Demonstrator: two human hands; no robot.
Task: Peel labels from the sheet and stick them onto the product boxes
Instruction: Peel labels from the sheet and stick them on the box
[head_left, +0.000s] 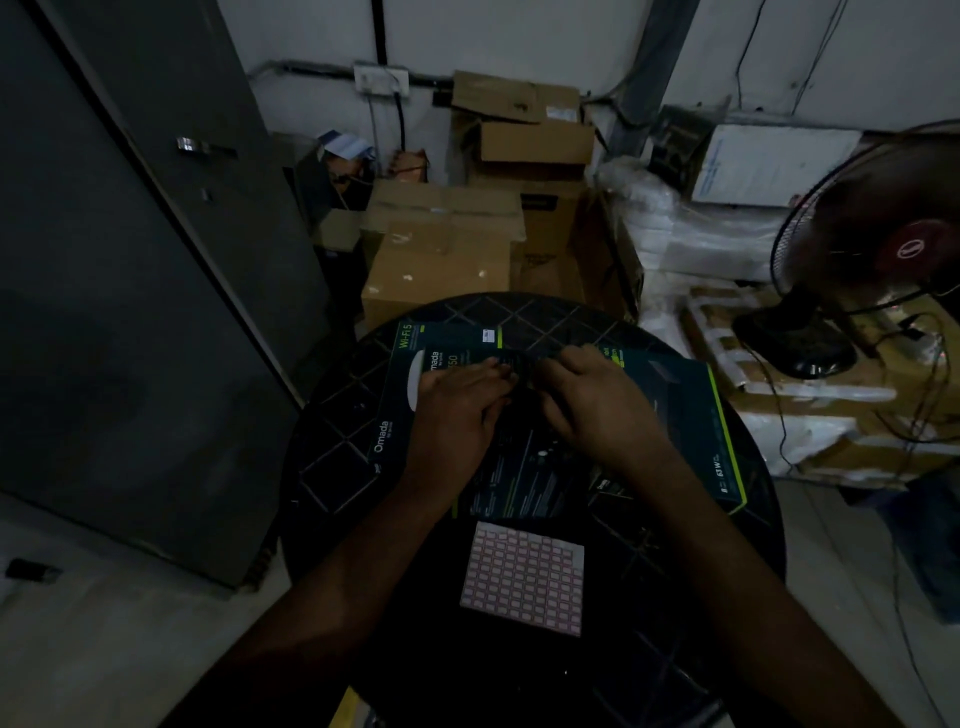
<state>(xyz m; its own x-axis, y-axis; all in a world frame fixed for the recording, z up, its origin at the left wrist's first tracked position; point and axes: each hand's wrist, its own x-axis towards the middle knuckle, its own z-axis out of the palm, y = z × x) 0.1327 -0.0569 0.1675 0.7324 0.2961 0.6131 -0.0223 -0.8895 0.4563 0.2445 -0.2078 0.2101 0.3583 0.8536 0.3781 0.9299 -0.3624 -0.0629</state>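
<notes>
Dim room — grey door, white wall, cartons, fan.

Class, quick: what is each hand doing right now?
Left hand: fingertips on the box, fingers bent; any label hidden.
Right hand: the same, fingertips meeting the left's; cannot tell if it holds anything.
</notes>
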